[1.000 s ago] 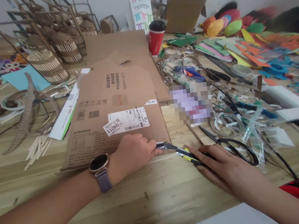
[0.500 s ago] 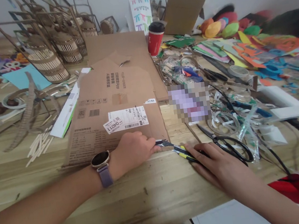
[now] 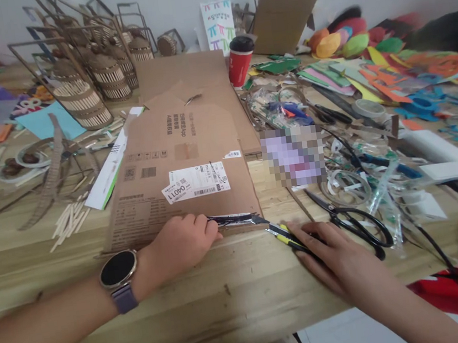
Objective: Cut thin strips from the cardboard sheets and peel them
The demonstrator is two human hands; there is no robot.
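Note:
A flat brown cardboard sheet (image 3: 157, 130) with printing and white shipping labels lies on the table in the head view. Across its near edge my left hand (image 3: 183, 241) is closed on the left end of a thin bundle of dark strips (image 3: 235, 219). My right hand (image 3: 331, 253) grips a yellow and black utility knife (image 3: 280, 233), resting low on the table. Its dark blade points left and meets or nearly touches the strips' right end; contact is unclear. Black-handled scissors (image 3: 354, 223) lie just beyond the right hand.
Several small woven lanterns (image 3: 81, 103) stand back left, near pale sticks (image 3: 69, 221). A red cup (image 3: 239, 61) stands behind the cardboard. Clear tape, plastic scraps and coloured felt pieces (image 3: 393, 82) clutter the right side. A white strip (image 3: 111, 163) lies along the cardboard's left edge.
My left hand has moved left, away from the knife, and a longer stretch of the dark strips shows between them. The right hand and knife have stayed almost in place.

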